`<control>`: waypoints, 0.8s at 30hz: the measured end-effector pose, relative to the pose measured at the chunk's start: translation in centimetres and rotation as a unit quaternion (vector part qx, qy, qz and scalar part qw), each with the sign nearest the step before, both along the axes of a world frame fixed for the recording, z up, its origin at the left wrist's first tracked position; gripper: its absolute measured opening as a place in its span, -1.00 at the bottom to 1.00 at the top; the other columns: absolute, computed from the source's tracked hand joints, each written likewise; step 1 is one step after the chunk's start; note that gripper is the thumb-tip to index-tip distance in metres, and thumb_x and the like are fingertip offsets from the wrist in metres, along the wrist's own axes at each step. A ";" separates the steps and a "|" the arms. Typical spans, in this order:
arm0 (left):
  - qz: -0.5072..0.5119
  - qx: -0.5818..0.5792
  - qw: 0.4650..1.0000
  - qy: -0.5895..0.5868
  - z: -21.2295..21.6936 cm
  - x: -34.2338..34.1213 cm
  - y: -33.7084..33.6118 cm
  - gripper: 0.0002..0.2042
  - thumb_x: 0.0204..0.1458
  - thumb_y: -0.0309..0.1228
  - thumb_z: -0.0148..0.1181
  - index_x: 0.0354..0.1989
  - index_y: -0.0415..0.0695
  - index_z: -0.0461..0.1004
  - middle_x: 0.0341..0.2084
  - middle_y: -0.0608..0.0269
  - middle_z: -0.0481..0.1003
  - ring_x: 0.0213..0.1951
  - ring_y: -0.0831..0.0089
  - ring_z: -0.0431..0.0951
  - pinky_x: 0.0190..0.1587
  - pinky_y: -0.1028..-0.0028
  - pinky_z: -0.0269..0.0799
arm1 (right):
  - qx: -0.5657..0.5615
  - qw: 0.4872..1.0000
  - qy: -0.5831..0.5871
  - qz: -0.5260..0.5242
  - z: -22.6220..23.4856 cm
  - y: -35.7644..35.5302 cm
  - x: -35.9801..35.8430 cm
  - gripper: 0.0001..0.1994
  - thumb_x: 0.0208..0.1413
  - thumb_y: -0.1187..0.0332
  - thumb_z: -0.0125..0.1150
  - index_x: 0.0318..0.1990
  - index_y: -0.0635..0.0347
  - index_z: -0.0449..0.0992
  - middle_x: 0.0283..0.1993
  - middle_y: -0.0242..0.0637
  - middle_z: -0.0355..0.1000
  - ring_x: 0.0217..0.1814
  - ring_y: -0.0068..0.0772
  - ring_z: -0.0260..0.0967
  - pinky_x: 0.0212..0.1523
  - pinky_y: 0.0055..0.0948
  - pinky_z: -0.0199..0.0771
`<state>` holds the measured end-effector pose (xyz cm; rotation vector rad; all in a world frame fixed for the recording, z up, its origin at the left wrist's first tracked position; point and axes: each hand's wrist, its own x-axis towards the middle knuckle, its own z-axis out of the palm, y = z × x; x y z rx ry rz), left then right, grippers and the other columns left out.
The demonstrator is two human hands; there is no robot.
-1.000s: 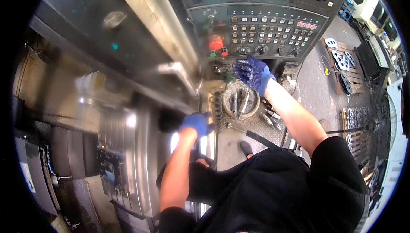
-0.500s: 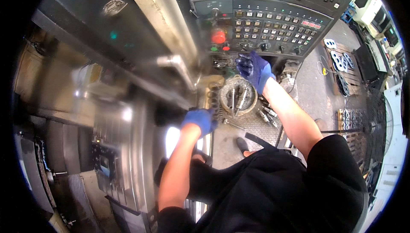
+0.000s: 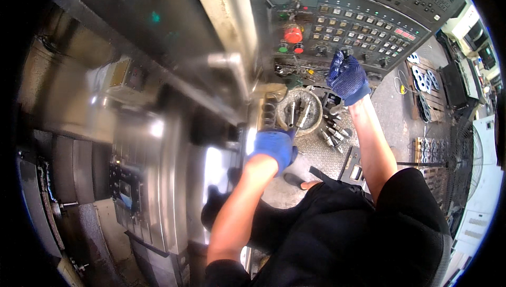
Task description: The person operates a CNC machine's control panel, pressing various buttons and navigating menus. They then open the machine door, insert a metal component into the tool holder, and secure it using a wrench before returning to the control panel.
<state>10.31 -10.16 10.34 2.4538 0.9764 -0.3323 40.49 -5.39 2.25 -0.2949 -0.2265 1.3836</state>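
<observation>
My right hand [image 3: 349, 78], in a dark blue coated glove, is raised to the lower edge of a machine control panel [image 3: 329, 37]. Its fingers are drawn together over a rotary knob [image 3: 345, 51]; whether they grip it is hidden. My left hand [image 3: 273, 149], in a blue glove, hovers back up in front of a round bowl [image 3: 322, 112] that holds metal rod-like tools [image 3: 301, 114]. The left fingers are mostly hidden behind the hand, and I cannot tell if they hold anything. Beside the bowl lie several metal tool holders [image 3: 332, 135].
To the left is a machine door with a handle [image 3: 224, 61], and beyond it the metal machine interior [image 3: 142, 139]. A red push button [image 3: 293, 35] sits on the panel. At the right, flat metal parts [image 3: 419, 79] lie on a pallet near a fan [image 3: 464, 150].
My right hand has risen from beside the bowl to the panel's knobs. My left hand has moved right, closer to the bowl. The whole view has shifted slightly.
</observation>
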 end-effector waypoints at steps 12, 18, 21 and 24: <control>-0.107 -0.040 0.992 0.049 -2.9 2.5 -4.5 -0.74 0.07 -0.30 0.11 -0.12 -0.05 0.60 -0.20 0.05 0.63 -0.10 0.14 0.64 -0.07 0.21 0.50 | 0.006 0.359 -0.903 -0.238 3.7 1.6 -15.2 -0.42 0.09 0.32 0.24 0.27 0.28 0.28 0.40 0.07 0.16 0.19 0.17 0.38 0.14 -0.06 0.47; -0.116 -0.022 0.990 0.073 -2.5 2.8 -3.9 -0.75 0.06 -0.30 0.15 -0.12 -0.07 0.60 -0.21 0.07 0.64 -0.11 0.16 0.65 -0.10 0.23 0.51 | -0.029 0.346 -0.910 -0.226 3.7 2.0 -15.4 -0.34 0.02 0.29 0.29 0.30 0.24 0.24 0.41 0.05 0.14 0.15 0.21 0.38 0.09 -0.04 0.50; -0.127 -0.003 0.989 0.074 -2.9 2.4 -3.0 -0.76 0.06 -0.32 0.14 -0.14 -0.08 0.60 -0.22 0.07 0.64 -0.14 0.16 0.66 -0.12 0.22 0.52 | -0.032 0.348 -0.911 -0.221 3.8 1.8 -15.1 -0.35 0.03 0.29 0.28 0.30 0.22 0.24 0.42 0.02 0.14 0.15 0.22 0.38 0.10 -0.03 0.50; -0.116 0.012 0.992 0.054 -3.6 2.3 -3.0 -0.77 0.06 -0.34 0.12 -0.16 -0.09 0.61 -0.23 0.06 0.64 -0.15 0.15 0.66 -0.12 0.21 0.53 | -0.028 0.330 -0.920 -0.211 4.1 1.8 -14.9 -0.38 0.05 0.27 0.26 0.28 0.24 0.26 0.41 0.02 0.15 0.13 0.23 0.39 0.08 -0.04 0.51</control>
